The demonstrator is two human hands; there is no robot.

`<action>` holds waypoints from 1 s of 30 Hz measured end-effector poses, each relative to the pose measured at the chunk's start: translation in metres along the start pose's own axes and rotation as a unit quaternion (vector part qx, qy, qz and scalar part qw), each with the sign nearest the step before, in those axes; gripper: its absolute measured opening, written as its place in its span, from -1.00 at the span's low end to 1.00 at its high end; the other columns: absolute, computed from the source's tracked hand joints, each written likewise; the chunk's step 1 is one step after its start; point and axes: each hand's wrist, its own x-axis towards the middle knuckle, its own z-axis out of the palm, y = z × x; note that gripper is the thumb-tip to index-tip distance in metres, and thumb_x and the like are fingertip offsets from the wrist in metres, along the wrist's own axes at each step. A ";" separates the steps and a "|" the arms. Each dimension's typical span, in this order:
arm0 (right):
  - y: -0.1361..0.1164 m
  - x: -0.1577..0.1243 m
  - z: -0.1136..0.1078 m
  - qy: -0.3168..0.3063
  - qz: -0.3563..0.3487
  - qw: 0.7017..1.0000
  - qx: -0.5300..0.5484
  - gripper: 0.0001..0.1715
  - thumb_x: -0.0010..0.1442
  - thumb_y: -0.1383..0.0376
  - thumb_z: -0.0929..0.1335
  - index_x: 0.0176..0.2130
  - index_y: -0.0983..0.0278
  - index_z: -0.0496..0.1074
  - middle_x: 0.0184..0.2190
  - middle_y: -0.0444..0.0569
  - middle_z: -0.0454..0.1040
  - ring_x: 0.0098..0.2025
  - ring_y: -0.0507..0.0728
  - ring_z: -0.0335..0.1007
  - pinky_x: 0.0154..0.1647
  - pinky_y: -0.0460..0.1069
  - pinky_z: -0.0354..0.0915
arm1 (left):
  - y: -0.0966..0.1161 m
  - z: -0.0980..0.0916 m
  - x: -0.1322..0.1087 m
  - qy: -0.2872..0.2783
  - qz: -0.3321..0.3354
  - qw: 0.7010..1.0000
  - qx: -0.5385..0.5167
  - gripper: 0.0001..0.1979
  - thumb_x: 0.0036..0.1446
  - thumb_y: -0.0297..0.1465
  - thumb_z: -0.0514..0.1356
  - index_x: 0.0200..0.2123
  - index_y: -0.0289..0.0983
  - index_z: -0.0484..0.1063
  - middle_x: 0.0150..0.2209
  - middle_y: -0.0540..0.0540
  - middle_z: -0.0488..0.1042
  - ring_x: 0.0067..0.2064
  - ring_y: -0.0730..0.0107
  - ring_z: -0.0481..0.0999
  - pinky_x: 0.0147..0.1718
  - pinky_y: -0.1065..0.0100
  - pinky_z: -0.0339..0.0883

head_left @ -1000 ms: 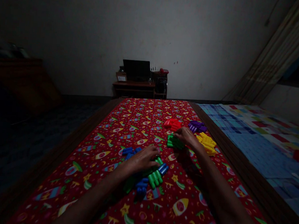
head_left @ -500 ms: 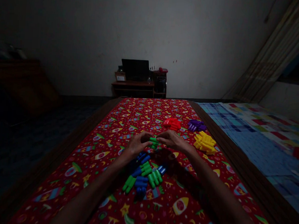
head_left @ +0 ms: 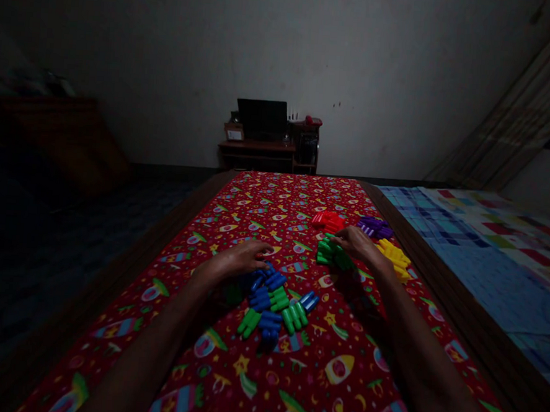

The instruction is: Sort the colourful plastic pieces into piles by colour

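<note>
My right hand (head_left: 357,243) is over a pile of green plastic toy blocks (head_left: 332,252), its fingers closed on a green block at the top; the fingertips are partly hidden. My left hand (head_left: 241,258) hovers at the far-left side of a mixed group of blocks, fingers loosely apart and nothing seen in them. Blue blocks (head_left: 270,321) and green blocks (head_left: 295,318) lie mingled in that group. Under the left hand's shadow another green block (head_left: 233,293) shows dimly.
Red blocks (head_left: 328,220), purple blocks (head_left: 375,227) and yellow blocks (head_left: 394,258) form separate piles around the green one. All rest on a red patterned cloth (head_left: 292,381). A bed (head_left: 444,253) adjoins at right; a desk with a monitor (head_left: 262,119) stands beyond.
My hands, earlier together at a green block, have parted. The right moved right to the green pile, the left back towards the mixed blocks. The view has shifted slightly.
</note>
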 end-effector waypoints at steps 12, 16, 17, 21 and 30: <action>-0.023 -0.001 0.005 0.100 -0.014 0.995 -0.006 -0.71 0.13 0.39 0.30 -0.18 0.35 0.57 -0.30 0.09 0.57 -0.29 0.12 0.44 -0.34 -0.09 0.19 | -0.007 -0.005 0.003 -0.015 -0.043 0.997 0.059 -0.71 0.03 -0.39 0.19 -0.14 -0.24 0.52 -0.17 -0.11 0.59 -0.13 0.24 0.55 -0.21 0.42 0.35; -0.072 -0.019 0.014 -0.073 -0.185 0.980 0.029 -0.79 0.12 0.44 0.31 -0.34 0.37 0.56 -0.46 -0.03 0.53 -0.43 0.03 0.38 -0.43 -0.13 0.14 | -0.018 -0.006 0.005 -0.017 -0.039 0.997 0.070 -0.67 0.03 -0.39 0.19 -0.09 -0.27 0.50 -0.15 -0.12 0.59 -0.13 0.25 0.55 -0.19 0.44 0.35; -0.084 -0.027 0.020 -0.136 -0.226 0.964 0.016 -0.82 0.12 0.42 0.32 -0.37 0.36 0.56 -0.49 -0.06 0.51 -0.46 0.02 0.36 -0.46 -0.13 0.12 | -0.020 -0.006 0.005 -0.013 -0.035 0.997 0.071 -0.65 0.03 -0.38 0.19 -0.07 -0.28 0.49 -0.13 -0.14 0.58 -0.11 0.24 0.55 -0.18 0.44 0.35; -0.109 -0.056 0.059 -0.101 -0.313 0.943 -0.047 -0.80 0.17 0.32 0.37 -0.18 0.33 0.51 -0.35 0.04 0.52 -0.30 0.11 0.41 -0.28 -0.05 0.26 | -0.022 -0.001 0.004 0.025 0.002 0.998 0.058 -0.60 0.09 -0.32 0.17 0.01 -0.30 0.45 -0.01 -0.18 0.53 -0.01 0.21 0.51 -0.05 0.39 0.32; -0.086 -0.057 0.123 0.092 -0.377 0.921 -0.028 -0.40 0.25 0.18 0.31 0.19 0.37 0.17 -0.02 0.28 0.38 0.05 0.26 0.28 0.03 0.14 0.26 | -0.008 0.001 0.004 0.027 0.036 0.997 0.068 -0.64 0.11 -0.37 0.18 0.01 -0.25 0.45 0.01 -0.15 0.52 0.04 0.21 0.48 0.03 0.31 0.28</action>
